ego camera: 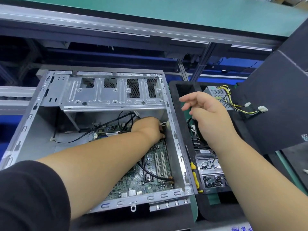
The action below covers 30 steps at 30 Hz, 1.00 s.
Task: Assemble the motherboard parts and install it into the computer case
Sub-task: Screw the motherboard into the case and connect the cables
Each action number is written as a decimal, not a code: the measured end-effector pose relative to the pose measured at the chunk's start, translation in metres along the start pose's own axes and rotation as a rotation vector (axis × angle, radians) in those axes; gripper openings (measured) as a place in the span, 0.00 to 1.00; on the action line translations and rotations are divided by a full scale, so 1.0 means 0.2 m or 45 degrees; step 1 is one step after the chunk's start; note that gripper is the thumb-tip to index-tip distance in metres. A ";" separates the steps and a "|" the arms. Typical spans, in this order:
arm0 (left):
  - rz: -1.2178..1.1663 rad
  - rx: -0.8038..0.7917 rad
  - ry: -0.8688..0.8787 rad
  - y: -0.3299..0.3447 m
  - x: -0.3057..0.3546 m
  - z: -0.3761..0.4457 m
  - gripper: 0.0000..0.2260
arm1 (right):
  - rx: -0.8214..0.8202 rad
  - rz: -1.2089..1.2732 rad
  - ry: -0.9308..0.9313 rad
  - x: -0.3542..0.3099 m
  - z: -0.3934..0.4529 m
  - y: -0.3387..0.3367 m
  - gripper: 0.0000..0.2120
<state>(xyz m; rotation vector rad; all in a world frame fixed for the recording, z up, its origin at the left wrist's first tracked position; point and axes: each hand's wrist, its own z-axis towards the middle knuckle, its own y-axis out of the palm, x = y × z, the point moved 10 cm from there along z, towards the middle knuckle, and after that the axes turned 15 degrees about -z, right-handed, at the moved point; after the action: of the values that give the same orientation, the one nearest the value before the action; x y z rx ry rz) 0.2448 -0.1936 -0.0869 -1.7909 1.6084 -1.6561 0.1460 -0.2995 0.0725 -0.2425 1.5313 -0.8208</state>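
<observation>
1. Head view: my left hand [150,129] is down inside the computer case [106,97], at the far right corner of the motherboard [150,172]. Its fingers curl down towards the board's far edge, beside a white cable tie [164,123]. Whether they actually pinch a connector or only press there, I cannot tell; the back of the hand hides the fingertips.
2. My right hand [206,114] hovers above the black foam tray [181,104] just right of the case. Its fingers hang loosely curled and I see nothing in them.
3. The motherboard already lies flat on the case floor, with a black cable [155,175] running across it to a gold connector at its right edge.
4. I judge the board light but fragile: thin, stiff, studded with small parts and exposed solder. I would take it by its bare edges or press on the solid slot bodies, never on chips or capacitors.
5. The cables are soft and springy. I would grip them by the plastic plug, not the wire, and push straight down.
6. The case is stiff sheet metal with raw stamped edges, heavy enough to stay put on the desk [133,219], so I mind my forearm against its rim.
7. A yellow-handled screwdriver [194,172] lies between the case and a compartment box of dark screws [213,180]. The screws are tiny and slippery, best pinched one at a time.
</observation>
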 end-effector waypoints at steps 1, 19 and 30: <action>-0.005 0.007 0.006 0.00 0.00 0.00 0.11 | -0.007 -0.007 -0.003 0.00 0.00 0.01 0.25; 0.146 0.128 0.191 0.01 0.03 0.02 0.08 | -0.010 -0.030 0.007 0.00 0.01 0.00 0.26; 0.136 0.055 0.159 0.04 0.03 0.00 0.13 | 0.006 -0.031 0.003 -0.02 -0.01 0.00 0.21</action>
<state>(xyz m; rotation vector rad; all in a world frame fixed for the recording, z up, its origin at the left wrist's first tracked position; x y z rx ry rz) 0.2391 -0.2008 -0.0897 -1.5805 1.6735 -1.7702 0.1453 -0.2968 0.0751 -0.2570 1.5308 -0.8440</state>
